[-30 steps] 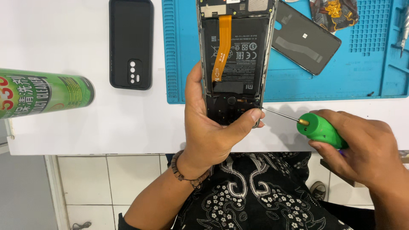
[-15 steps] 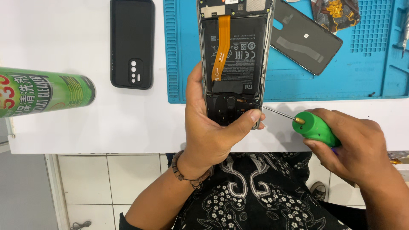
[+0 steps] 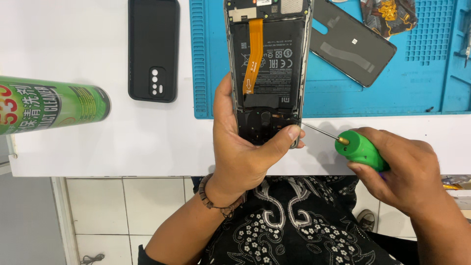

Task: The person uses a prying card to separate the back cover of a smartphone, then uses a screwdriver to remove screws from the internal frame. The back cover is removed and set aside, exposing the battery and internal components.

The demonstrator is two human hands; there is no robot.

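Left hand (image 3: 240, 152) grips opened phone (image 3: 269, 68) bottom; right hand (image 3: 407, 172) clasps green screwdriver (image 3: 360, 148), tip at phone.

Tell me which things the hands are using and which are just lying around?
In use:
left hand gripping the opened phone
right hand holding the green screwdriver, tip at the phone's lower edge

Lying about:
black case on the white table
back cover on the blue mat
green spray can

Bright even overhead light, soft shadows, sharp focus, slight edge distortion
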